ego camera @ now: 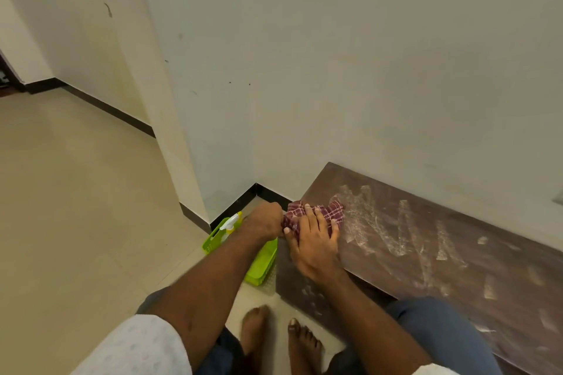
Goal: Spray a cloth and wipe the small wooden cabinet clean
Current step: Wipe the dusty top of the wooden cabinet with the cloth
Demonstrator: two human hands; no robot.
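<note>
While left hand [263, 220] clamps the cloth [331, 209], right hand [315, 242] presses it, fingers [320, 218] straight.

The room is being lit dimly and evenly by soft, warm indoor light; the floor [76, 192] is being shown brightest at left. Straight lines of the wall [335, 70] are being bowed by wide-angle distortion. The cloth [332, 210] is being softened by slight blur.

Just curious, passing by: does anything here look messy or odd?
Yes: pale whitish streaks smear the dark brown wooden cabinet top, beside the maroon checked cloth; they look like dust or residue not yet wiped.
</note>
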